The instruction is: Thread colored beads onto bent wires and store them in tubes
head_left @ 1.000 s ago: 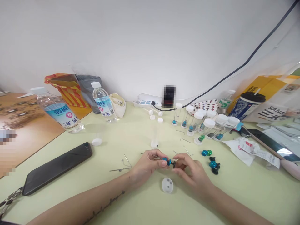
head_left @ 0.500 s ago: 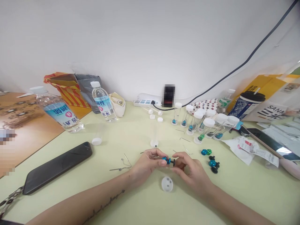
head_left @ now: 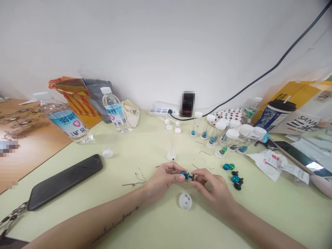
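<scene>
My left hand [head_left: 162, 180] pinches a thin metal pin with small blue beads [head_left: 184, 174] on it, just above the pale green table [head_left: 145, 221]. My right hand [head_left: 214, 188] pinches a small black bead [head_left: 192, 177] at the pin's right end, touching the blue beads. A white lid [head_left: 185, 201] lies flat on the table just below both hands. Loose blue, green and black beads [head_left: 234, 178] lie to the right of my right hand.
Several clear vials with white caps [head_left: 228, 138] stand behind the hands, loose metal pins [head_left: 137, 178] lie to the left. A black phone [head_left: 64, 180] lies at left, two water bottles [head_left: 114, 110] behind it. A cup [head_left: 273, 116], papers and a second phone [head_left: 298, 157] crowd the right.
My right hand has pushed the black bead leftward along the pin until it meets the blue beads. The view has shifted slightly.
</scene>
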Demonstrator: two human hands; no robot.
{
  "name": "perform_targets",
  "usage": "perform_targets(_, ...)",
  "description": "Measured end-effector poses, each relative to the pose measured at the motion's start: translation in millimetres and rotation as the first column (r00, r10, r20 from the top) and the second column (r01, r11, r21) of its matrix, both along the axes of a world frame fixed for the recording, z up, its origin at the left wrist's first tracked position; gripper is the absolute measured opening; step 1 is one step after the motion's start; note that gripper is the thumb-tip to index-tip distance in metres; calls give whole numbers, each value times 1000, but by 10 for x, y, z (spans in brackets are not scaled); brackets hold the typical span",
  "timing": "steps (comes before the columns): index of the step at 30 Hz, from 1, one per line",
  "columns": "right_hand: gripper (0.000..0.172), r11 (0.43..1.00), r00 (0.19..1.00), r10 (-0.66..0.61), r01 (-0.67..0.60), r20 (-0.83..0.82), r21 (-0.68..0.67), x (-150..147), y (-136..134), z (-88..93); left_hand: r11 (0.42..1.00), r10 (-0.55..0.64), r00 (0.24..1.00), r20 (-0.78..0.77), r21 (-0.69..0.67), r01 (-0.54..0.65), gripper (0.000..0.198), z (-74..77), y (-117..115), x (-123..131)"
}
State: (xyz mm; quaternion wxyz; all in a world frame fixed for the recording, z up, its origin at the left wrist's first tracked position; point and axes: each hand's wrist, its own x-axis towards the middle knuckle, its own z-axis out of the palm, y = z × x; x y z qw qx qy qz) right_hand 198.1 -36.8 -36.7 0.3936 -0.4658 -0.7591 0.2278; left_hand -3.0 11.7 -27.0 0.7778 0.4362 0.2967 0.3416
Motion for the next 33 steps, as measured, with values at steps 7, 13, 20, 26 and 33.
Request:
perform_targets(7, 21, 998, 1000, 14, -15, -19, -69, 22, -14, 23, 1000, 10, 1000, -4, -23, -10, 15, 25, -11, 6)
perform_targets(13, 26, 997, 999, 11, -14, -51, -70, 37, -16, 2, 999, 20, 1000, -12, -41, -21, 17, 52, -15, 17)
perform_targets(20, 32, 996, 996, 39, -45, -75, -71, 30, -6, -13, 999, 17, 999, -29, -43, -18, 19, 55, -20, 17)
perform_targets(26, 31, 996, 996, 11, -19, -92, -89, 29, -9, -16, 999, 23, 1000, -19, -40, -24, 18, 58, -15, 14)
perform_targets(33, 28, 998, 997, 30, -34, -73, -58, 38, -8, -19, 999, 40, 999, -13, -22, -40, 18, 17, -8, 7)
